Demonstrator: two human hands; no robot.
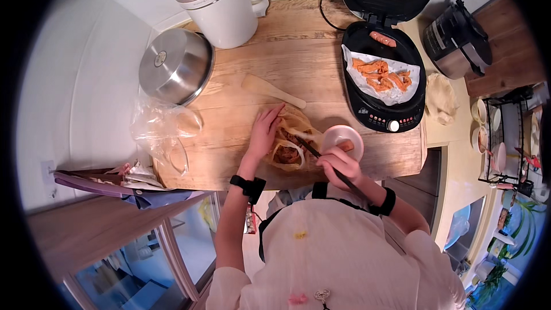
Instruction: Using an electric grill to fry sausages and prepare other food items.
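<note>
My left hand lies along the left side of a yellowish plastic bag, fingers against its film. Dark reddish-brown pieces of meat show in the bag's mouth. My right hand grips dark chopsticks, whose tips reach into the bag. Partly behind that hand is a small pale bowl with a piece of sausage in it. Just beyond the bag, a wooden spatula rests on the wooden tabletop.
An opened electric griddle holds orange meat strips on white paper, plus a sausage. Leftward are an upturned steel basin, clear plastic bags and a white soymilk maker. A black cooker stands far right.
</note>
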